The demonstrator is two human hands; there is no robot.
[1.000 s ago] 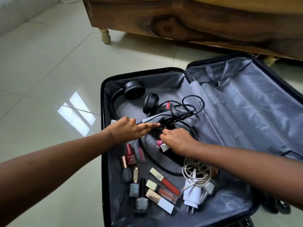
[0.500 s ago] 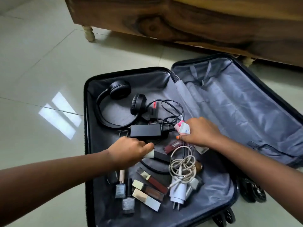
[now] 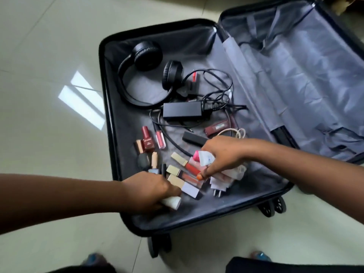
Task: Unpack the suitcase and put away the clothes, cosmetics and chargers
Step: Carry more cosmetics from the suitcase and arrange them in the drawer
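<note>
both hands moved nearer: left hand fingers hold white tube, right hand small tube.

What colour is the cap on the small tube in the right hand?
Pink, on the small white squeeze tube held by the right hand; the head view shows it.

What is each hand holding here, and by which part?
The left hand grips a white tube, its end poking out. The right hand holds a small pink-capped tube by its body.
</note>
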